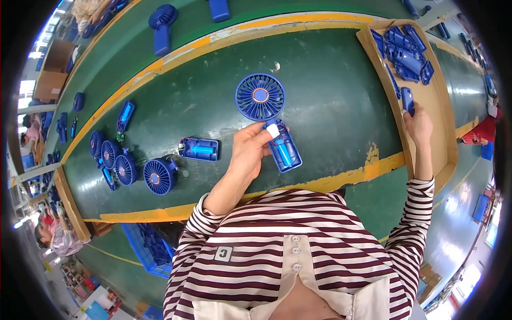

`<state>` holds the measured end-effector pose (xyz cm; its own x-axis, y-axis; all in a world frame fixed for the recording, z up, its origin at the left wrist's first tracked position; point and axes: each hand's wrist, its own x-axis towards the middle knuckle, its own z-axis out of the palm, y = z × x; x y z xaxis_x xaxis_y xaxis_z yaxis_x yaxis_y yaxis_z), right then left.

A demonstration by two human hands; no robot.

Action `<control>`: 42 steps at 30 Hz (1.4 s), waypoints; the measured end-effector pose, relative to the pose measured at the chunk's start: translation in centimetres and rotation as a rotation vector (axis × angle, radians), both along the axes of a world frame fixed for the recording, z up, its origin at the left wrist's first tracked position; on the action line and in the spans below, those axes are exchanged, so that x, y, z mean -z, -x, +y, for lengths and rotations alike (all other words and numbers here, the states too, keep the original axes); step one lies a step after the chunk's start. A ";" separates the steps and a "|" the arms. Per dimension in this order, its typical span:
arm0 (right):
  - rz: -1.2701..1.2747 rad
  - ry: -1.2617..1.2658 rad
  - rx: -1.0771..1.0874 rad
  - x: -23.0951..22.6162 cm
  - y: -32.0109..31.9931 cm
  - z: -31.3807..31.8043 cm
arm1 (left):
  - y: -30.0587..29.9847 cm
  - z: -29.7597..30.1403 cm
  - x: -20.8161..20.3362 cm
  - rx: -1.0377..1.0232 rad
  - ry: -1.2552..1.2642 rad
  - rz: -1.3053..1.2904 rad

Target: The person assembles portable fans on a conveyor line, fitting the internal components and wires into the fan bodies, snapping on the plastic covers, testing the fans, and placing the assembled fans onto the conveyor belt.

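Observation:
My left hand (249, 148) is closed around the neck of a blue handheld fan (260, 96), with something white on its thumb tip. The fan's round grille points away from me. Its handle lies open toward me, baring a bright blue battery (286, 153) and some wiring. Over on the right, my right hand (420, 127) reaches into a shallow cardboard box (436, 120) and grips a blue plastic handle cover (407, 100). Its fingertips are partly hidden by the hand itself. More blue plastic covers (408, 53) are heaped at the far end of that box.
On the green table (330, 90), left of my hand, lie an open handle with battery (200, 149), a fan head (159, 176) and several more fan parts. Beyond the yellow edge, a finished-looking fan (162, 29) lies. A blue crate (146, 242) stands below the table. People sit far left.

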<state>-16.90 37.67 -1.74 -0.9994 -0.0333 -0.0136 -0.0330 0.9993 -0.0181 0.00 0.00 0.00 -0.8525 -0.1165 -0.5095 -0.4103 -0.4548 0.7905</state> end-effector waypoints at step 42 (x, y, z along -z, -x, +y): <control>-0.008 0.525 -0.718 -4.4 -14.1 -20.6 | 0.4 2.9 1.0 -0.069 -0.245 -0.022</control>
<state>-2.76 17.02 2.65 -0.7348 -0.6560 0.1725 -0.6464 0.6001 -0.4712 -0.37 2.87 -1.03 -0.8353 -0.0450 -0.5480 -0.3875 -0.6591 0.6446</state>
